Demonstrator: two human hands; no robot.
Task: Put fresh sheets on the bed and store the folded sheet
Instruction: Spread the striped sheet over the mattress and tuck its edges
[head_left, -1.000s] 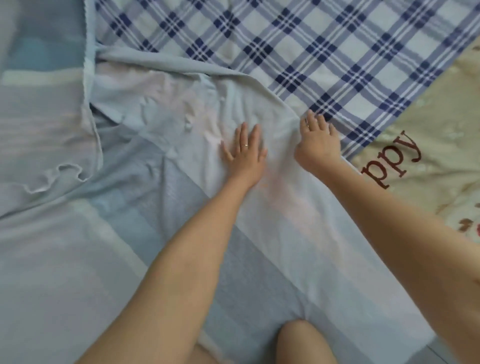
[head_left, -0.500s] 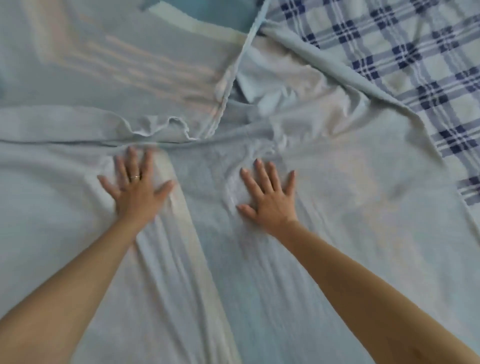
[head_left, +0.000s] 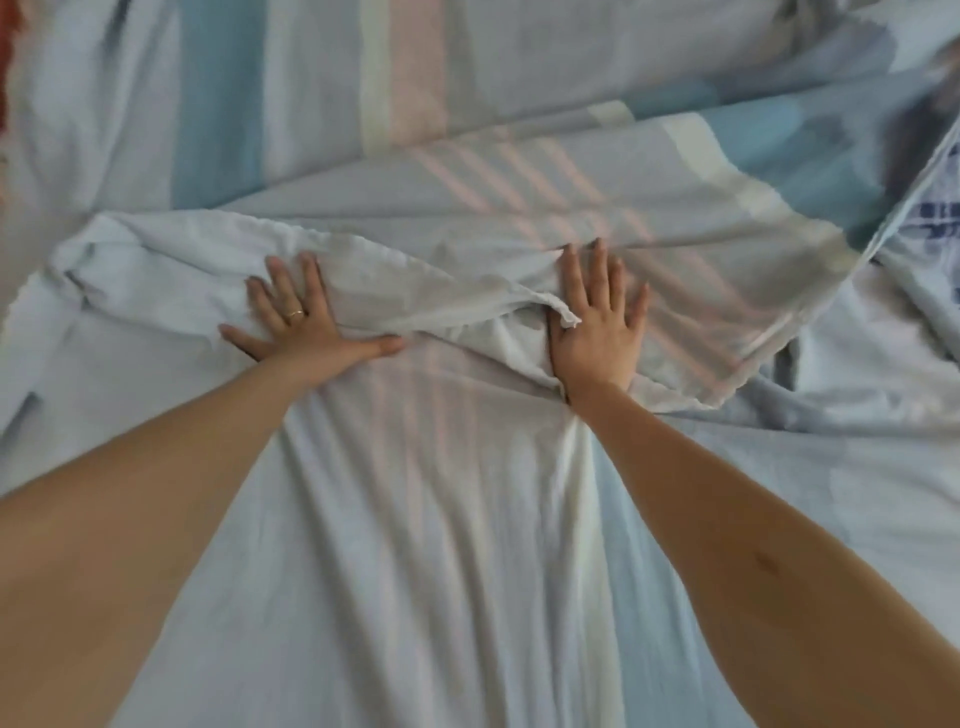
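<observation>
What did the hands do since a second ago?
The right hand let go of the edge of the sheet by the checked blanket, and both hands slid left across it to the rumpled fold, pressing flat there. The left hand stayed open and flat.

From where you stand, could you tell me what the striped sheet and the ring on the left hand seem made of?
Striped sheet: thin woven cloth, probably cotton or blend, matte; it creases softly and stripes show through the folded flap. Ring on the left hand: apparently shiny gold-toned metal; too small to confirm.
</observation>
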